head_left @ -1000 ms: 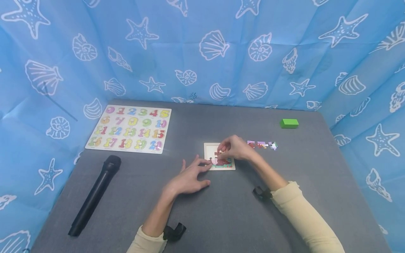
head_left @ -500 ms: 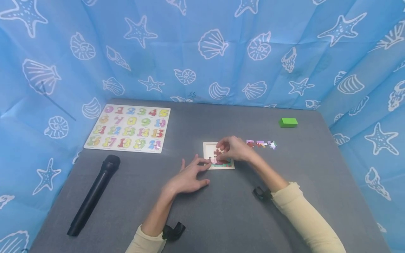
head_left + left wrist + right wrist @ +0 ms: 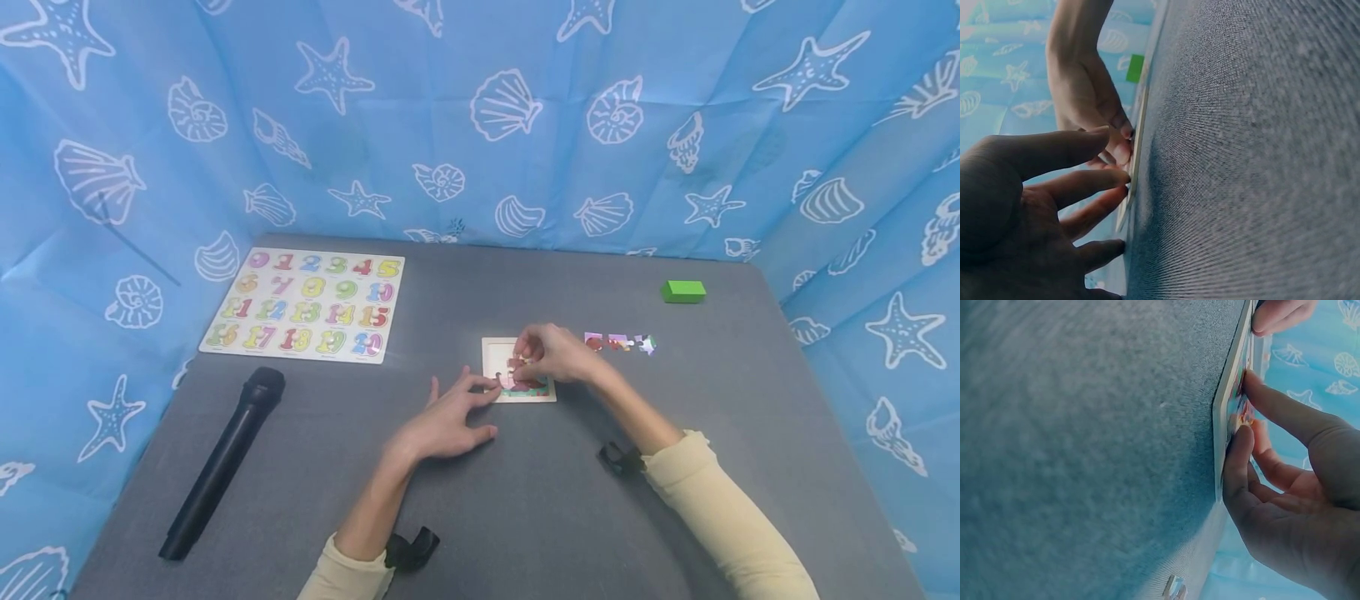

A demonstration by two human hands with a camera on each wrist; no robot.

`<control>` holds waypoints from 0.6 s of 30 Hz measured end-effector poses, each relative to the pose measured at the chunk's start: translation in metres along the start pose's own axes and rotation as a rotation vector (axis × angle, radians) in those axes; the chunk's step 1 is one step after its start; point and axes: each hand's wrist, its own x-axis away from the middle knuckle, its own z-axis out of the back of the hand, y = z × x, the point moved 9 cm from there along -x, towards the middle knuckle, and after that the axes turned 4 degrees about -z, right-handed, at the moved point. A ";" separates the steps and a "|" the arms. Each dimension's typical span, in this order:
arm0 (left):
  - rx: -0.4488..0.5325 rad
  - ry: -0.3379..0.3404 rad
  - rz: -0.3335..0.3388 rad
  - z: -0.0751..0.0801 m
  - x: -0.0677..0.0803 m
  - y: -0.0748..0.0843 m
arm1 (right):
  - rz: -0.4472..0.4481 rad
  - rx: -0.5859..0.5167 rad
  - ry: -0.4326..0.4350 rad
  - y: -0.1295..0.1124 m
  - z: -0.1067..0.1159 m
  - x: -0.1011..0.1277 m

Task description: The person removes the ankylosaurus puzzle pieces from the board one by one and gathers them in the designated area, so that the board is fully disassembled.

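A small square wooden jigsaw tray [image 3: 492, 352] lies mid-table, its lower part filled with brown, pink and teal picture pieces. My right hand [image 3: 559, 353] reaches over it from the right and pinches a small colourful jigsaw piece [image 3: 1245, 415] between thumb and fingers, close against the tray's surface. The fingers partly cover that piece. At the tray's lower left, my left hand [image 3: 444, 422] rests with its fingers extended, the fingertips [image 3: 1121, 177] touching the tray edge. Several loose jigsaw pieces [image 3: 618, 342] lie in a row to the right of the right hand.
A number puzzle board [image 3: 307, 357] lies at the back left, with a black microphone [image 3: 223, 467] in front of it. Toward the back right sits a green block [image 3: 683, 292]. A blue shell-patterned curtain [image 3: 555, 167] borders the table.
The right hand's fingers have shifted very slightly over the tray, still pinching the jigsaw piece. The left hand stays at the tray edge, and the view has tilted a little.
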 end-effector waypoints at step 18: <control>-0.014 0.006 0.006 0.000 0.000 -0.001 | 0.163 -0.229 -0.014 -0.003 0.004 0.009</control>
